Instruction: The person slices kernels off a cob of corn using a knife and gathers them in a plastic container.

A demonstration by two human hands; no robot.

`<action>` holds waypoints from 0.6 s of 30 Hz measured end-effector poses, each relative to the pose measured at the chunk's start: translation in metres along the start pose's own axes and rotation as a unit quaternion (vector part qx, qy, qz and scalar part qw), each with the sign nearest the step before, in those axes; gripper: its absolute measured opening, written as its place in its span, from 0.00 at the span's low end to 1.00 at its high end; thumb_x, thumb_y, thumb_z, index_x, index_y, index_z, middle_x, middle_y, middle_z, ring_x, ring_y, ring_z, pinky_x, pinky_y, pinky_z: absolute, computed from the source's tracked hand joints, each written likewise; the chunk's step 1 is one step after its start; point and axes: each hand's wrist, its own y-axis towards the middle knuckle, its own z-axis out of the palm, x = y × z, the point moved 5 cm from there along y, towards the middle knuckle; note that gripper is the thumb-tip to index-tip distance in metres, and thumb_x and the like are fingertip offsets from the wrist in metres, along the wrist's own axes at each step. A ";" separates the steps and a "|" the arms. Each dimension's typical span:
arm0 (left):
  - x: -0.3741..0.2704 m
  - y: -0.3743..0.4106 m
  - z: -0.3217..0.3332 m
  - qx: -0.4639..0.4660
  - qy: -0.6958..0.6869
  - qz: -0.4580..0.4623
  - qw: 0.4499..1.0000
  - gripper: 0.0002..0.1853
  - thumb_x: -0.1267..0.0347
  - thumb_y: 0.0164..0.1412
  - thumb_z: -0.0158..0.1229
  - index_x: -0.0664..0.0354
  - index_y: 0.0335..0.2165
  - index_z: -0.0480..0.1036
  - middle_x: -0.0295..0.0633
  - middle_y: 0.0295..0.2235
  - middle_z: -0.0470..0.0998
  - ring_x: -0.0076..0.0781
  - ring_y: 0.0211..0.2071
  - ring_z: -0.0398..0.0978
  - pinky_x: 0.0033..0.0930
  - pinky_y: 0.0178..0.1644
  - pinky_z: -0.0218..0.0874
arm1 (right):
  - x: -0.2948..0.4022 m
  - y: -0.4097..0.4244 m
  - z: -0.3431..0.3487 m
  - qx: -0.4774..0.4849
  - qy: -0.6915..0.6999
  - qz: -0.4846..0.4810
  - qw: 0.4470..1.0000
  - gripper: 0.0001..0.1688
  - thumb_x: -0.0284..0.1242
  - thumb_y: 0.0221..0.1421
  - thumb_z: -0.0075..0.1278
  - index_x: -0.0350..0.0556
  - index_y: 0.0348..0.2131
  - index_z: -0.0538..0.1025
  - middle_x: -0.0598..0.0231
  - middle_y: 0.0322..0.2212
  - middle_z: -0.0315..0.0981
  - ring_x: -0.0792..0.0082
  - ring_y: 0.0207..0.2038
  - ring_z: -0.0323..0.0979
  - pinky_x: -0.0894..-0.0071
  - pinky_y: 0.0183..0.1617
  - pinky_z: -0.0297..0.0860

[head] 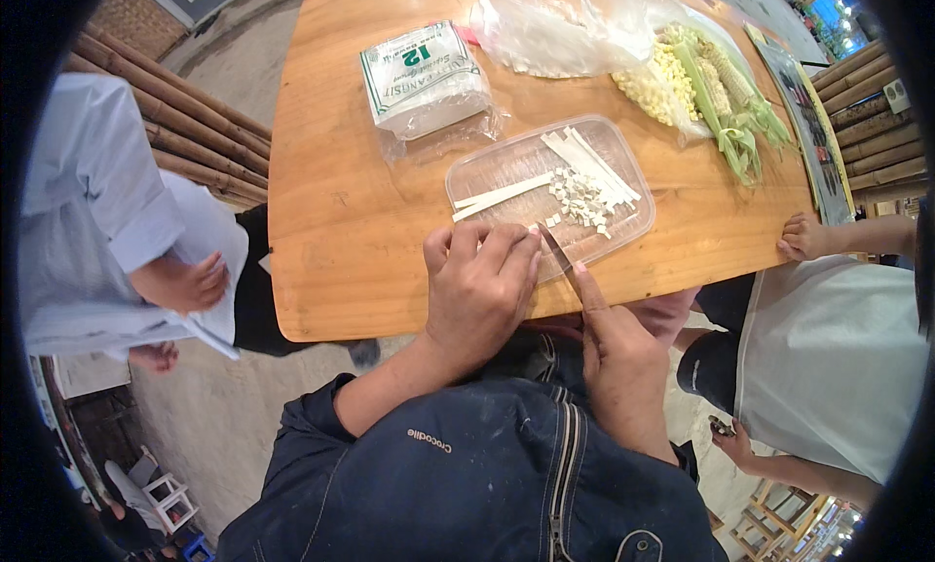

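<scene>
My right hand [621, 343] grips a small knife [561, 254], its index finger laid along the back of the blade. My left hand [482, 284] is bent over the near edge of a clear plastic lid or shallow tray [504, 167], fingertips pressed down beside the blade. What lies under those fingers is mostly hidden. On the plastic lie pale flat strips [504, 194], more strips [603, 164] at the far right, and a pile of small cut squares [581, 200]. A few loose squares are close to the knife tip.
A printed plastic package [427, 80] sits beyond the tray on the wooden table [350, 270]. Farther right are a clear plastic bag [562, 29], corn kernels [661, 87] and corn cobs with husks [730, 87]. One person [109, 197] stands left; another [825, 357] stands right, a hand on the table edge.
</scene>
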 end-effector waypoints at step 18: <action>0.000 -0.007 0.001 -0.005 0.028 -0.005 1.000 0.13 0.69 0.53 0.66 0.55 0.40 0.82 0.29 0.38 0.81 0.32 0.40 0.72 0.40 0.50 0.52 | 0.015 -0.001 0.006 -0.002 -0.118 -0.025 0.993 0.38 0.20 0.56 0.50 0.58 0.65 0.67 0.60 0.23 0.66 0.61 0.21 0.72 0.63 0.25 0.71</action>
